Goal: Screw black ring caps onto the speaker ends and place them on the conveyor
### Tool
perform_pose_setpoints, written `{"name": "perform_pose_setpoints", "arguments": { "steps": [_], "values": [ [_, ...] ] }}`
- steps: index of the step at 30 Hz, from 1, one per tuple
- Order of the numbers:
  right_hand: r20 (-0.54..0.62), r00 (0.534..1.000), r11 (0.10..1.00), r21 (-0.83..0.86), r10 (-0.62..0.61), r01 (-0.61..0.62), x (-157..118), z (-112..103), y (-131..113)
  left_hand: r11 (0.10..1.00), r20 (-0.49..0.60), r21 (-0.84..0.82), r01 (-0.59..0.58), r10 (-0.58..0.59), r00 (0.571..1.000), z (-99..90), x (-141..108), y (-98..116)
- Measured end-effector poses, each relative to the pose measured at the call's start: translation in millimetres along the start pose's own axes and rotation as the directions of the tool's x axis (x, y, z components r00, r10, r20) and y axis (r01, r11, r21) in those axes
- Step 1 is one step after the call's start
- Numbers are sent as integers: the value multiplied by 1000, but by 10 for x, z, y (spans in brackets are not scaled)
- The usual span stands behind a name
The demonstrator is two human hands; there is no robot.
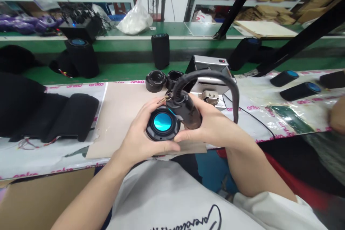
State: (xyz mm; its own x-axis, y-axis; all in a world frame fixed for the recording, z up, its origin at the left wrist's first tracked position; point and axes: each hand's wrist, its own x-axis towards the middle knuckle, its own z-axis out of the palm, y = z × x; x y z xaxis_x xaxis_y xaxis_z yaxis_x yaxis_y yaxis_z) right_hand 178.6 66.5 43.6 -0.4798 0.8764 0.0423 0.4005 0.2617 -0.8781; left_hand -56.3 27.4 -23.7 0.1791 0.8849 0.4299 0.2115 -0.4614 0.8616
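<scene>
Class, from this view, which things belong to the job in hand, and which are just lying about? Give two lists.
In use: left hand holding round speaker end with blue centre; right hand holding corded black handheld tool.

Lying about: black rubber rings; black fabric sleeve; black cylindrical speakers; cardboard sheet.

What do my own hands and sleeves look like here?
The left hand and right hand are bare, with no gloves. The right arm comes out of a white sleeve, and the white shirt has dark script lettering.
</scene>
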Motion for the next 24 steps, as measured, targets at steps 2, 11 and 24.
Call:
{"name": "perform_pose_setpoints", "arguments": {
  "steps": [2,11,24],
  "values": [
    [-151,989,994,110,-4,21,-39,-124,8,998,-46,70,4,-1,999,41,11,45],
    [-886,458,945,83,-76,317,15,-664,18,994,-102,98,-46,56,993,199,66,-58],
    [-772,624,818,276,-125,505,444,-522,299,998,-17,33,-48,49,999,473,331,-45]
  ]
}}
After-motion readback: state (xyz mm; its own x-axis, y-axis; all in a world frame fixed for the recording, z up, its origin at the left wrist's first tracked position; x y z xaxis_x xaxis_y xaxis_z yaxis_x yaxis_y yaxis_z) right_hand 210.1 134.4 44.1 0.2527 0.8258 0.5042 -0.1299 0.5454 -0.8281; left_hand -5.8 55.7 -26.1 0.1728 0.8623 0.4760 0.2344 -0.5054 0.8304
